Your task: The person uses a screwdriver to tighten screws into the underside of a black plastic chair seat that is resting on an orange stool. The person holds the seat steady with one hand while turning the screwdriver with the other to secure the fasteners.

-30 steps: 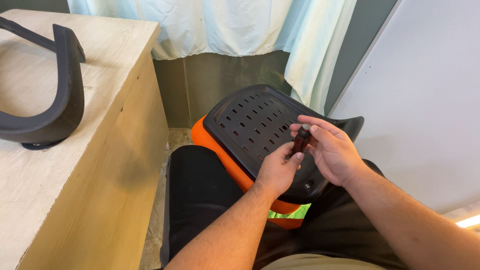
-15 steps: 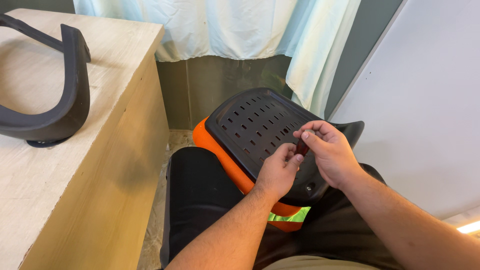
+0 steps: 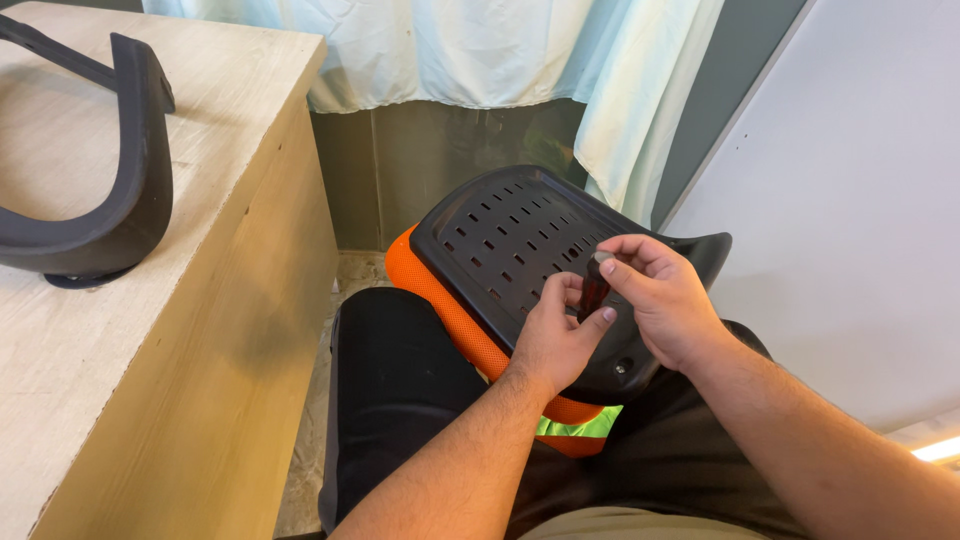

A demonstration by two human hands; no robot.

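Observation:
A black perforated plastic seat shell (image 3: pixel 500 235) with an orange mesh cushion (image 3: pixel 440 300) under it lies tilted on my lap. Both hands meet over its right half. My right hand (image 3: pixel 660 300) pinches the top of a small dark red tool handle (image 3: pixel 593 288) that stands upright on the shell. My left hand (image 3: pixel 560 335) steadies the lower part of the same handle with thumb and fingertips. The tool's tip is hidden by my fingers. A bolt hole (image 3: pixel 622 367) shows in the shell just below my right hand.
A light wooden table (image 3: pixel 170 300) stands at the left, with a curved black chair armrest (image 3: pixel 110 200) on top. A pale curtain (image 3: pixel 500 60) hangs behind, a white wall panel (image 3: pixel 850 220) is at the right. A black chair seat (image 3: pixel 390 380) is below.
The hands have stayed over the same spot on the shell. My fingers have shifted slightly around the tool handle, as in a turning motion.

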